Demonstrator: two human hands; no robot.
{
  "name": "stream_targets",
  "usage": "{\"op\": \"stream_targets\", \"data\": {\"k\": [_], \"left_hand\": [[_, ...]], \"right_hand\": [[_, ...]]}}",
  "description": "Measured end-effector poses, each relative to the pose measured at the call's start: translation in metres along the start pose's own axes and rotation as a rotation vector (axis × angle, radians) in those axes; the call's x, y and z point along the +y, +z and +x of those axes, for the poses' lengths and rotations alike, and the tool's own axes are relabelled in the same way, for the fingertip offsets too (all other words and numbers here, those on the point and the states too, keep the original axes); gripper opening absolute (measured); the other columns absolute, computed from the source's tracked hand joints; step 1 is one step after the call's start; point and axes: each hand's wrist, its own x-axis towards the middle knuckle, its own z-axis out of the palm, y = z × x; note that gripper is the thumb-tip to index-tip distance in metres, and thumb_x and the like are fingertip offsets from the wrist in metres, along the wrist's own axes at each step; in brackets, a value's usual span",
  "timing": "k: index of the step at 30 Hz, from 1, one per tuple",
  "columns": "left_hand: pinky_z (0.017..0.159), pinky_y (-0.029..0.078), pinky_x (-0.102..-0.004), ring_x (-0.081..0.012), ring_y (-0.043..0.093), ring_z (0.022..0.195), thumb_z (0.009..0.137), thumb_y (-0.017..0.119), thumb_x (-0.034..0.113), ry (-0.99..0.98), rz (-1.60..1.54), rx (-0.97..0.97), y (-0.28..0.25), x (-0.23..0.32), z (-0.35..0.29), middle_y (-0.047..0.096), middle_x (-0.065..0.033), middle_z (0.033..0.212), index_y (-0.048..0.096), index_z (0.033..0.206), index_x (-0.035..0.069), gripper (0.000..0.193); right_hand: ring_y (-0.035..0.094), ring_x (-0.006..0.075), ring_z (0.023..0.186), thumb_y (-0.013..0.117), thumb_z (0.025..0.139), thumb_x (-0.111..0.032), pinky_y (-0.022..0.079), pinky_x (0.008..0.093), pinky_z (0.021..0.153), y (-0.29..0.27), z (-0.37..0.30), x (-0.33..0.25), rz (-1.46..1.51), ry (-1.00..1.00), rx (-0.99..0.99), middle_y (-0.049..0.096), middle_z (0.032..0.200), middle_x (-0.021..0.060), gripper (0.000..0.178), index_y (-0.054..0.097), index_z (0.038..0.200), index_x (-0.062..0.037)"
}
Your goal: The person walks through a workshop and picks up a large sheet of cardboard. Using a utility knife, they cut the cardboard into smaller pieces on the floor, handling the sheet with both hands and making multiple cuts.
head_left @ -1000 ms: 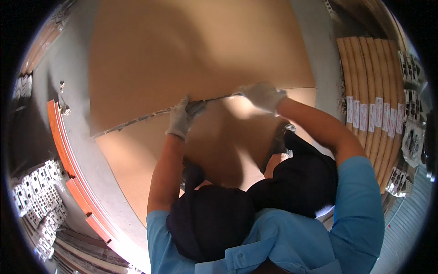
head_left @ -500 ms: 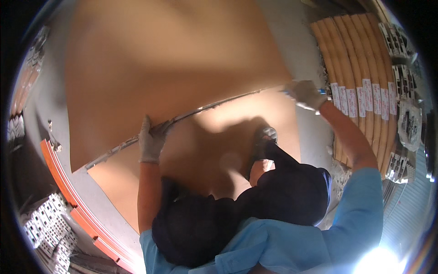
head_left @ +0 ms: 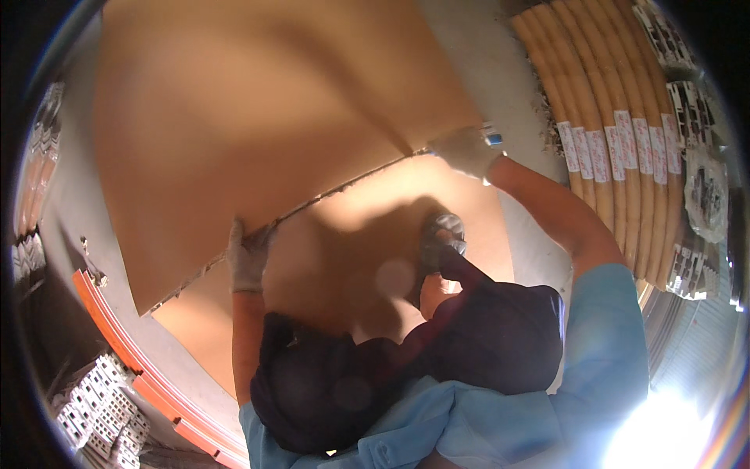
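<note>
The right hand [head_left: 466, 152], in a pale knit-looking glove, is curled closed round a blue-ended tool [head_left: 494, 139] at the ragged edge where the upper brown sheet [head_left: 258, 117] meets the lower brown sheet [head_left: 480, 211]; the gloved left hand [head_left: 250, 262] rests there, thumb parted, its grip impossible to tell. Best to keep its fingers off the tool's line and draw evenly. The 2 sheets look smooth, matte, card-like; glossy orange strips [head_left: 129, 348] and long brown-wrapped bundles [head_left: 594, 94] flank them.
</note>
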Motion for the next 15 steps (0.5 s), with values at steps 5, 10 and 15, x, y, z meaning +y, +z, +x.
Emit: {"op": "stream_targets", "data": {"k": [5,10,15], "left_hand": [[0.086,0.053,-0.0481,-0.039,0.061,0.098,0.094,0.052,0.033,0.019,0.057,0.018,-0.003,-0.001,0.001,0.059,-0.0231,0.112,0.048,0.122,0.0,0.044],[0.088,0.051,-0.048,-0.0376,0.059,0.102,0.094,0.052,0.032,0.068,0.128,-0.021,-0.006,-0.002,0.002,0.054,-0.0238,0.118,0.046,0.124,-0.001,0.045],[0.09,0.051,-0.0482,-0.037,0.057,0.104,0.094,0.052,0.03,-0.071,-0.009,0.115,0.002,0.0,0.001,0.054,-0.0242,0.118,0.046,0.123,0.0,0.043]], "right_hand": [[0.064,0.0268,0.093,0.049,0.087,-0.012,0.049,0.0437,0.077,0.009,-0.014,0.035,-0.012,-0.002,-0.088,0.063,0.108,0.0101,0.04,0.049,0.127,-0.0177],[0.063,0.0277,0.099,0.057,0.085,-0.012,0.049,0.0431,0.083,0.003,-0.08,0.135,-0.462,0.432,-0.543,0.065,0.106,0.0128,0.036,0.057,0.121,-0.0148],[0.066,0.028,0.089,0.058,0.085,-0.018,0.05,0.0456,0.078,0.002,-0.121,0.181,-0.085,0.617,-0.379,0.067,0.098,0.0131,0.036,0.056,0.121,-0.013]]}}
